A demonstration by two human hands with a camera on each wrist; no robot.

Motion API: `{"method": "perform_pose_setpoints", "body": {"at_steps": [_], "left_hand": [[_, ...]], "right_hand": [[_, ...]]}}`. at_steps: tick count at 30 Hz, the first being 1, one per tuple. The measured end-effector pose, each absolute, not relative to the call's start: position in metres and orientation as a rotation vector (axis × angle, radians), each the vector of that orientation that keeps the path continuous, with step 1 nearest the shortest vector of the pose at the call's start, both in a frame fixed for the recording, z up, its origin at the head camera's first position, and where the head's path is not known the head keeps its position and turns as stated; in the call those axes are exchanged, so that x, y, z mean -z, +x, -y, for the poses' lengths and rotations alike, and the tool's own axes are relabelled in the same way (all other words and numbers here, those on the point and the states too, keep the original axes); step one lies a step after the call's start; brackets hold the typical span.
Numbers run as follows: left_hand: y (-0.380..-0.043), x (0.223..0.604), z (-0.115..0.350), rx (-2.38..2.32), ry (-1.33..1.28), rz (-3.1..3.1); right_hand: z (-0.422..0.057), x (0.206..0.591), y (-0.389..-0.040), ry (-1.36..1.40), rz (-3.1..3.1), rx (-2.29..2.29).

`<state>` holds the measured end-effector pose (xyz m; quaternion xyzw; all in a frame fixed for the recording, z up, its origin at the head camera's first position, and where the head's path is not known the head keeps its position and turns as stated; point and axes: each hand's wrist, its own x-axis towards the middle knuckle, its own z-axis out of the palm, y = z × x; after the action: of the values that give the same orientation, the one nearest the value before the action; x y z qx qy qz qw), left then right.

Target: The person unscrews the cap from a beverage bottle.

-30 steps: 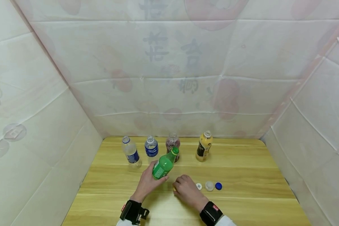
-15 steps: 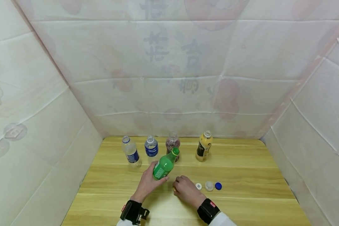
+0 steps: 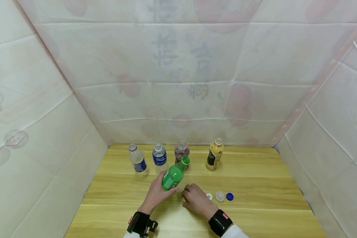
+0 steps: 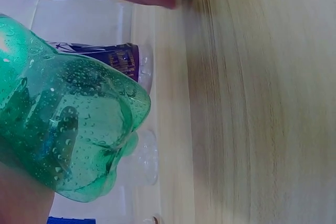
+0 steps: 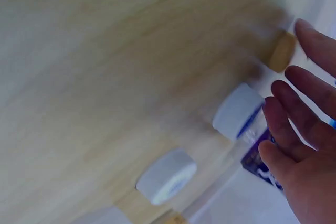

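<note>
My left hand grips a green plastic bottle by its lower part, tilted, with its green-capped neck pointing up and to the right. In the left wrist view the clear green base is beaded with droplets. Low at the table, my right hand pinches a small yellow cap between thumb and forefinger. The right wrist view has the yellow cap at those two fingertips, the other fingers loosely bent. Beside that hand lie a white cap, a translucent cap and a blue cap.
Along the back of the wooden table stand uncapped bottles: one with a blue label, another blue-labelled one, a purplish one partly behind the green bottle, and a yellow one. Cloth walls enclose the table.
Both hands stay almost in place. The green bottle has sunk very slightly in the head view, and my right wrist has shifted a little to the left since one second ago.
</note>
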<state>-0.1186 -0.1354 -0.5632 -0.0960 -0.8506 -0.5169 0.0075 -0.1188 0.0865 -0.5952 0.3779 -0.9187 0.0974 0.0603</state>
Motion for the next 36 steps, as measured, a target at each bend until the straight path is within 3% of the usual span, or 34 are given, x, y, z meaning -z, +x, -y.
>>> {"method": "perform_pose_setpoints", "body": {"at_steps": [10, 21, 36], "left_hand": [[-0.119, 0.563, 0.130, 1.619, -0.294, 2.655], [-0.117, 0.565, 0.120, 1.681, -0.384, 2.662], [-0.116, 0.568, 0.106, 1.675, -0.485, 2.662]], "right_hand": [[-0.117, 0.545, -0.122, 0.794, 2.785, -0.775], [-0.125, 0.531, -0.119, 0.634, 2.640, -1.849], [-0.106, 0.523, -0.115, 0.560, 2.499, -2.054]]}}
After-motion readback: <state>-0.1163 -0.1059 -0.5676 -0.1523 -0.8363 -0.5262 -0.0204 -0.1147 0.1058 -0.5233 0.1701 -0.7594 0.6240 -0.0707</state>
